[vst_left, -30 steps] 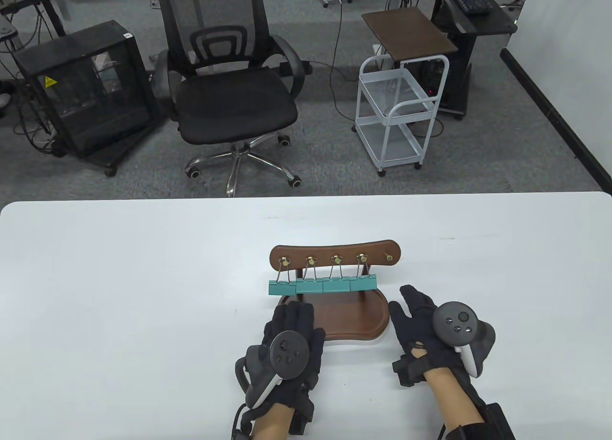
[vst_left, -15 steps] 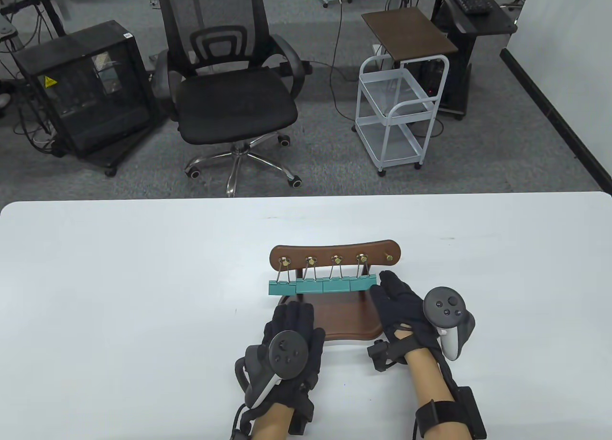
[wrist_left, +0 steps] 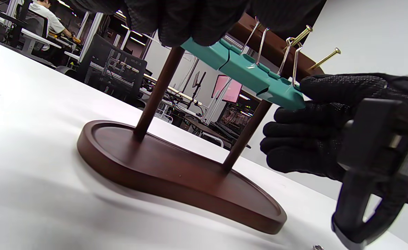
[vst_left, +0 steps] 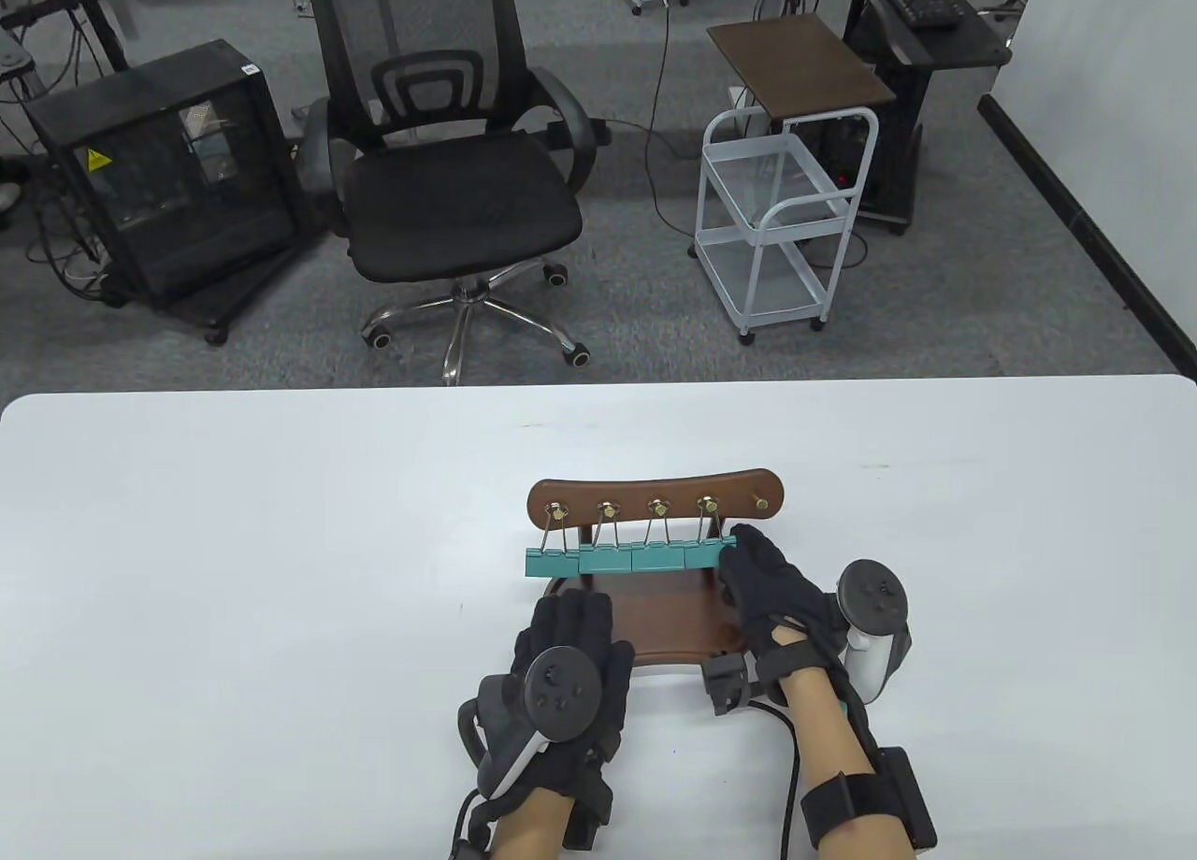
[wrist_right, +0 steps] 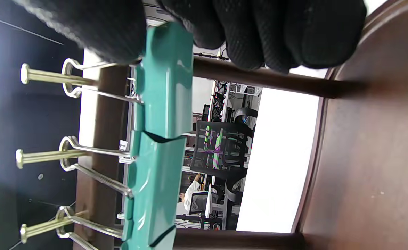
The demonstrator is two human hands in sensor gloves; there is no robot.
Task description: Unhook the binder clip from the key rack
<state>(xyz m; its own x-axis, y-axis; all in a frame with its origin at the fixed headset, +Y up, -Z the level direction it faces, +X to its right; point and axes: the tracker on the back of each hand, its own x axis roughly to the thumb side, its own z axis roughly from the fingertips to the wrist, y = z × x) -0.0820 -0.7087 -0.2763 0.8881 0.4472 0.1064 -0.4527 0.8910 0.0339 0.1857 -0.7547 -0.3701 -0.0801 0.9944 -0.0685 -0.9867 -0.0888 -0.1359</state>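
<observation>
The right hand (vst_left: 771,584) pinches the rightmost binder clip (vst_left: 709,553), hung at the key rack's (vst_left: 655,497) 3 o'clock end. The left hand (vst_left: 570,659) rests flat on the base. Next: lift its wire loop off the peg.

We count four teal clips (vst_left: 632,557) hanging on one rack (vst_left: 655,495), which has five brass pegs (vst_left: 761,503); two gloved hands (vst_left: 570,654), each carrying one tracker (vst_left: 561,680).

The dark brown wooden key rack (wrist_left: 176,173) looked smooth and satin, its pegs brassy metal. Glossy teal binder clips (wrist_right: 162,104) had silvery wire handles. Black knitted gloves (wrist_left: 311,139) appeared matt.
</observation>
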